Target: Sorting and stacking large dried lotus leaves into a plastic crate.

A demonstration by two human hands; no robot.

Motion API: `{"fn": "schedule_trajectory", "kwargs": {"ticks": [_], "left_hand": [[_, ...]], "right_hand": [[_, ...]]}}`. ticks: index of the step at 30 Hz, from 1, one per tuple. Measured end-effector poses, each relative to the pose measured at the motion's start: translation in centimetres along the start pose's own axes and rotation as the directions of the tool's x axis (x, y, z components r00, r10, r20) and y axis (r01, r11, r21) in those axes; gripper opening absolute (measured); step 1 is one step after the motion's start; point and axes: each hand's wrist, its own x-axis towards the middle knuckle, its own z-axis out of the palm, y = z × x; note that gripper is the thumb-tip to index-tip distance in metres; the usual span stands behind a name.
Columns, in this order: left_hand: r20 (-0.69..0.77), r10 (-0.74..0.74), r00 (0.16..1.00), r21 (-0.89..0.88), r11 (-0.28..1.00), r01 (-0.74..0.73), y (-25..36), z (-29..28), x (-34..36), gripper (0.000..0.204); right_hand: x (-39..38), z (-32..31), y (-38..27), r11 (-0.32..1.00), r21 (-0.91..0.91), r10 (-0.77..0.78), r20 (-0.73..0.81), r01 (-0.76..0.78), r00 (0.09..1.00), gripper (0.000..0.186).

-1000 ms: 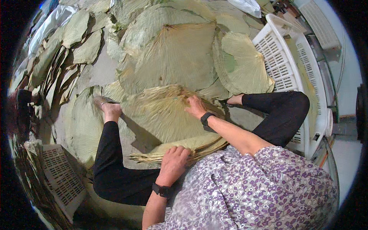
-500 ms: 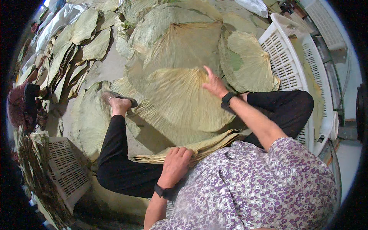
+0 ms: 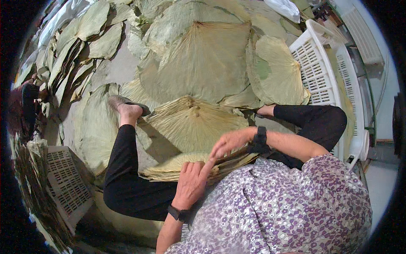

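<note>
Left hand point(image 3: 190, 184): laid over a folded stack of dried lotus leaves point(image 3: 160, 168) in the seated person's lap; whether it clamps the stack cannot be told. Right hand point(image 3: 230, 143): bent inward above the same stack, fingertips meeting the left hand's; its grip likewise cannot be told. Black wristbands point(image 3: 175, 213), two, one per wrist. Fan-shaped dried lotus leaf point(image 3: 192, 122), pleated, on the floor between the feet, just beyond the stack. Broad dried leaf point(image 3: 203, 63), brown-edged, flat behind it. White slatted plastic crate point(image 3: 305, 53), at right, leaf matter inside. Slatted crate point(image 3: 69, 182), tilted, lower left.
</note>
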Motion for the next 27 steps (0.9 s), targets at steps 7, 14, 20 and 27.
{"fn": "schedule_trajectory", "kwargs": {"ticks": [7, 14, 20, 27], "left_hand": [[-0.003, 0.035, 0.999, -0.135, 0.990, -0.035, -0.8, 0.9, 0.3, 0.026], [0.076, -0.029, 0.997, -0.131, 0.991, 0.038, -0.2, 0.1, 0.5, 0.036], [0.063, 0.005, 0.998, -0.124, 0.992, 0.003, -0.1, 0.3, 0.2, 0.036], [-0.005, -0.023, 1.000, -0.104, 0.994, 0.023, 0.3, 0.2, 0.3, 0.032]], "right_hand": [[6.6, -6.9, 8.2, 0.663, -0.539, 0.044, -0.664, -0.519, 0.746, 0.040], [9.0, -2.7, 8.3, 0.770, -0.366, 0.098, -0.741, -0.522, 0.665, 0.043], [7.3, -4.1, 9.0, 0.821, -0.421, 0.100, -0.559, -0.386, 0.823, 0.036], [-2.2, -11.7, 1.3, 0.971, -0.181, -0.028, -0.742, -0.159, 0.670, 0.033]]}}
